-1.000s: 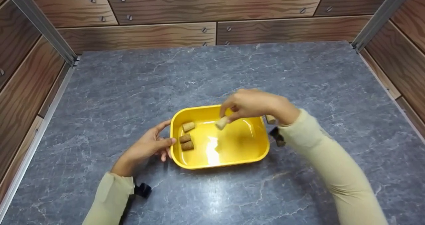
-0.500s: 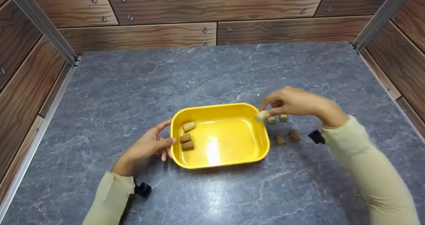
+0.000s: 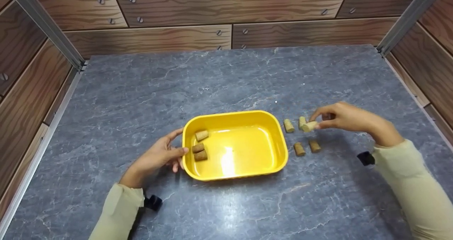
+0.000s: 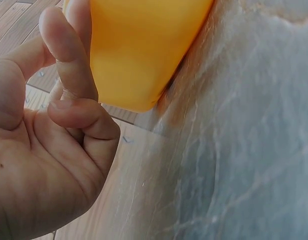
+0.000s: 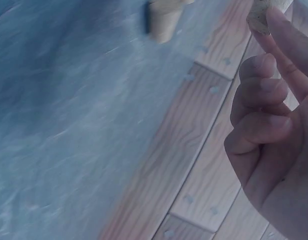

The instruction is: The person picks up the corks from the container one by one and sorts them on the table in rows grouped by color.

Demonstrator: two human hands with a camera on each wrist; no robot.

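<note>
I see R hand (image 3: 348, 117) pinching a pale cork (image 3: 308, 127) betw. fingers: prob. light, firm, non-slip, best held mid-barrel; L hand (image 3: 160, 155) grips yellow tray (image 3: 247, 151) by its end.

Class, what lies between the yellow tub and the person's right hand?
The head view shows two pale corks on the tabletop between them, plus a third pale cork pinched in the right hand.

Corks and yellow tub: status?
Left hand holds yellow tub. Right hand pinches pale cork outside it. Three corks in tub, four corks on table. Held cork overlaps a table cork in head view; contact unclear.
</note>
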